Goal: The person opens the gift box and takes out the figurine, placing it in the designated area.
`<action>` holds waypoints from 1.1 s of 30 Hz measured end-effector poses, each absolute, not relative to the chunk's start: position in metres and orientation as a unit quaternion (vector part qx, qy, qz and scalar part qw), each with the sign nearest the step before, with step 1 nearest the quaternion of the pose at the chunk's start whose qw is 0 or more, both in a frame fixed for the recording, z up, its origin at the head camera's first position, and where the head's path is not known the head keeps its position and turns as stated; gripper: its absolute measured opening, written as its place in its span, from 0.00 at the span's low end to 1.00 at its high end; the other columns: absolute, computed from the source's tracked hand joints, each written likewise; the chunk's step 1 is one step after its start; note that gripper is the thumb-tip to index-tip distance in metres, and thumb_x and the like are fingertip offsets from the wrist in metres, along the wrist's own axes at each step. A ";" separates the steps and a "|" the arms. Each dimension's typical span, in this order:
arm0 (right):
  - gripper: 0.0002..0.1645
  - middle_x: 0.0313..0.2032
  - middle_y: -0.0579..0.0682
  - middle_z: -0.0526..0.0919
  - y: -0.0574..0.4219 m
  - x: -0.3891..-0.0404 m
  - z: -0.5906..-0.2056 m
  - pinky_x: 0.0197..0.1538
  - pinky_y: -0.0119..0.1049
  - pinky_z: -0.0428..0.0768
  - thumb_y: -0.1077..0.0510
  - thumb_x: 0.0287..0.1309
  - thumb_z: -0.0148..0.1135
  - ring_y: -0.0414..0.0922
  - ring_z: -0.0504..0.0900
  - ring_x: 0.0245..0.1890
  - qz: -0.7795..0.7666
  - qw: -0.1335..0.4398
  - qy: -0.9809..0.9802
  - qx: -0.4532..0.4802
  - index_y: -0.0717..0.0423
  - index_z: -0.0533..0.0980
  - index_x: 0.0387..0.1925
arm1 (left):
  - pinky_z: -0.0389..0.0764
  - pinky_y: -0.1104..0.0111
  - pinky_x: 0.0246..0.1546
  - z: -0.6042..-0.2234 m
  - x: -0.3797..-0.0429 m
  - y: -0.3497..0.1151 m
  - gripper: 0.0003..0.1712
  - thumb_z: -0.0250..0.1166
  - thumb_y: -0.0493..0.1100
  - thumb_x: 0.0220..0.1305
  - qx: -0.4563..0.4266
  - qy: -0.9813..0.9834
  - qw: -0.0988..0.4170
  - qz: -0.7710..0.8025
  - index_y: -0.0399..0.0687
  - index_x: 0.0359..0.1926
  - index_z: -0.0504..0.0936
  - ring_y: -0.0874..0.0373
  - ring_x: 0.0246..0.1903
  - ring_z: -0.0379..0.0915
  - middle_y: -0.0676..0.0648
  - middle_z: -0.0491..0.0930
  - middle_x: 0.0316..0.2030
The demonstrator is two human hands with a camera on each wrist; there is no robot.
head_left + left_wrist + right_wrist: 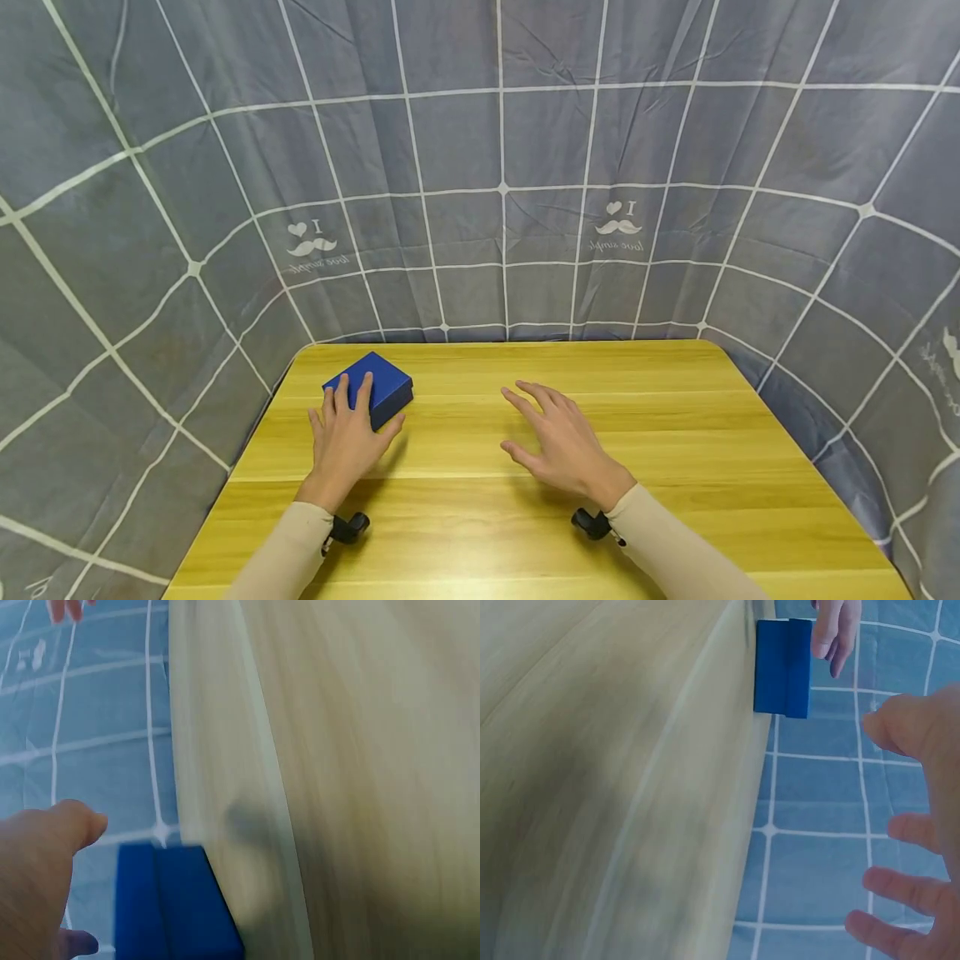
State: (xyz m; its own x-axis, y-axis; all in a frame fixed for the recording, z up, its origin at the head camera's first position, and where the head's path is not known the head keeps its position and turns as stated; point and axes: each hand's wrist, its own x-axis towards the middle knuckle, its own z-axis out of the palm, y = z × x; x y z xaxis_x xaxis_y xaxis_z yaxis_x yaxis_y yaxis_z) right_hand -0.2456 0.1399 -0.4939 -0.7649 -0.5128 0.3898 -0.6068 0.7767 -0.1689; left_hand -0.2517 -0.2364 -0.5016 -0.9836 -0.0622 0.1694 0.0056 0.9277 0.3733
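Note:
A blue box (384,382) with a lid seam along its side lies on the far left of the table. My left hand (347,446) is over its near part, fingers spread and thumb out to the side. The right wrist view has that left hand (835,634) just above the lid of the box (782,669); whether the fingertips touch it I cannot tell. In the left wrist view, the box (176,907) appears beside the thumb. My right hand (564,442) hovers right of the table's middle, fingers apart and holding nothing.
The yellow wood-grain table (465,500) has rounded far corners. A grey curtain (465,225) with white grid lines hangs around its back and sides. Each wrist wears a small black camera, the left one (350,527) and the right one (591,523).

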 end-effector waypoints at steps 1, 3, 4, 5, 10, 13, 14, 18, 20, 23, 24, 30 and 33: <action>0.50 0.86 0.57 0.73 0.138 -0.247 -0.494 0.78 0.71 0.80 0.32 0.80 0.72 0.64 0.78 0.82 0.147 0.160 -0.927 0.304 0.40 0.66 0.92 | 0.41 0.13 0.84 -0.502 -0.254 -0.241 0.61 0.69 0.70 0.82 0.019 -0.977 0.087 -0.192 0.46 0.96 0.52 0.14 0.91 0.37 0.22 0.42 0.93; 0.49 0.86 0.56 0.73 0.134 -0.249 -0.496 0.79 0.71 0.80 0.33 0.81 0.72 0.64 0.78 0.81 0.149 0.153 -0.927 0.308 0.40 0.67 0.92 | 0.44 0.14 0.84 -0.503 -0.257 -0.251 0.61 0.71 0.69 0.81 0.026 -0.977 0.081 -0.197 0.44 0.96 0.53 0.13 0.90 0.38 0.21 0.42 0.92; 0.48 0.86 0.56 0.74 0.132 -0.250 -0.496 0.79 0.70 0.80 0.33 0.81 0.72 0.64 0.79 0.81 0.150 0.151 -0.927 0.310 0.40 0.67 0.92 | 0.46 0.15 0.85 -0.504 -0.258 -0.255 0.61 0.71 0.69 0.80 0.028 -0.976 0.078 -0.200 0.44 0.96 0.54 0.13 0.90 0.38 0.20 0.41 0.92; 0.48 0.86 0.56 0.74 0.130 -0.251 -0.497 0.79 0.70 0.80 0.34 0.81 0.72 0.64 0.79 0.81 0.150 0.150 -0.926 0.313 0.40 0.67 0.91 | 0.48 0.16 0.85 -0.505 -0.259 -0.259 0.61 0.72 0.68 0.80 0.029 -0.976 0.076 -0.204 0.43 0.95 0.55 0.13 0.90 0.40 0.20 0.41 0.92; 0.46 0.84 0.55 0.76 0.120 -0.254 -0.499 0.79 0.68 0.81 0.35 0.82 0.72 0.62 0.80 0.81 0.153 0.148 -0.922 0.322 0.40 0.69 0.90 | 0.64 0.19 0.82 -0.512 -0.263 -0.271 0.56 0.75 0.62 0.80 0.031 -0.970 0.059 -0.234 0.45 0.94 0.59 0.14 0.88 0.47 0.21 0.40 0.92; 0.44 0.84 0.55 0.76 0.111 -0.256 -0.499 0.79 0.67 0.81 0.36 0.82 0.71 0.61 0.79 0.81 0.155 0.146 -0.921 0.326 0.39 0.69 0.90 | 0.72 0.20 0.78 -0.513 -0.265 -0.274 0.55 0.76 0.60 0.80 0.025 -0.968 0.057 -0.243 0.45 0.93 0.60 0.14 0.86 0.52 0.21 0.41 0.91; 0.44 0.84 0.54 0.76 0.109 -0.256 -0.499 0.79 0.67 0.81 0.36 0.83 0.71 0.60 0.79 0.81 0.157 0.146 -0.920 0.327 0.39 0.69 0.90 | 0.73 0.21 0.77 -0.513 -0.266 -0.275 0.55 0.76 0.59 0.80 0.022 -0.968 0.058 -0.243 0.44 0.93 0.60 0.14 0.86 0.53 0.21 0.41 0.91; 0.43 0.85 0.54 0.76 0.096 -0.258 -0.496 0.79 0.67 0.81 0.37 0.83 0.71 0.60 0.79 0.82 0.163 0.141 -0.918 0.332 0.40 0.70 0.90 | 0.74 0.23 0.78 -0.513 -0.268 -0.277 0.55 0.78 0.57 0.78 0.006 -0.969 0.066 -0.237 0.43 0.93 0.61 0.13 0.84 0.57 0.20 0.42 0.91; 0.43 0.85 0.55 0.76 0.089 -0.258 -0.495 0.79 0.67 0.81 0.37 0.83 0.71 0.61 0.79 0.82 0.167 0.138 -0.917 0.335 0.41 0.70 0.90 | 0.74 0.23 0.77 -0.512 -0.269 -0.277 0.56 0.79 0.56 0.78 -0.001 -0.970 0.069 -0.233 0.42 0.92 0.61 0.12 0.83 0.58 0.20 0.43 0.90; 0.43 0.84 0.54 0.76 0.081 -0.259 -0.493 0.79 0.66 0.81 0.37 0.84 0.70 0.60 0.79 0.82 0.166 0.134 -0.916 0.339 0.41 0.70 0.90 | 0.74 0.23 0.77 -0.510 -0.268 -0.279 0.56 0.80 0.55 0.78 -0.008 -0.971 0.071 -0.230 0.41 0.92 0.62 0.12 0.83 0.59 0.19 0.44 0.90; 0.43 0.84 0.54 0.76 0.078 -0.259 -0.493 0.79 0.66 0.81 0.38 0.83 0.70 0.59 0.79 0.82 0.166 0.135 -0.915 0.341 0.41 0.70 0.89 | 0.75 0.23 0.77 -0.510 -0.267 -0.280 0.55 0.80 0.55 0.78 -0.010 -0.971 0.071 -0.230 0.41 0.92 0.62 0.11 0.83 0.59 0.19 0.44 0.89; 0.42 0.84 0.54 0.76 0.065 -0.263 -0.494 0.80 0.65 0.81 0.40 0.84 0.70 0.59 0.78 0.82 0.165 0.129 -0.914 0.349 0.40 0.70 0.90 | 0.75 0.22 0.76 -0.509 -0.264 -0.284 0.56 0.80 0.54 0.77 -0.015 -0.973 0.069 -0.222 0.40 0.92 0.62 0.10 0.81 0.61 0.18 0.46 0.89; 0.41 0.84 0.53 0.76 0.061 -0.265 -0.495 0.80 0.64 0.81 0.40 0.85 0.70 0.58 0.78 0.82 0.161 0.128 -0.914 0.349 0.39 0.69 0.90 | 0.76 0.23 0.76 -0.509 -0.264 -0.285 0.56 0.81 0.54 0.76 -0.022 -0.973 0.072 -0.219 0.39 0.92 0.63 0.10 0.80 0.63 0.18 0.47 0.88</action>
State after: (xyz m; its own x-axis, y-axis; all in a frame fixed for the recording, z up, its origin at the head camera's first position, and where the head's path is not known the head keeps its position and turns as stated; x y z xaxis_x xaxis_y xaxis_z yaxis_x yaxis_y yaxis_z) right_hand -0.2653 0.0608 -0.4951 -0.7241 -0.5963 0.3464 -0.6789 0.7049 -0.2056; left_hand -0.2641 -0.2854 -0.5093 -0.9885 0.0118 0.1506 0.0752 0.9030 0.4230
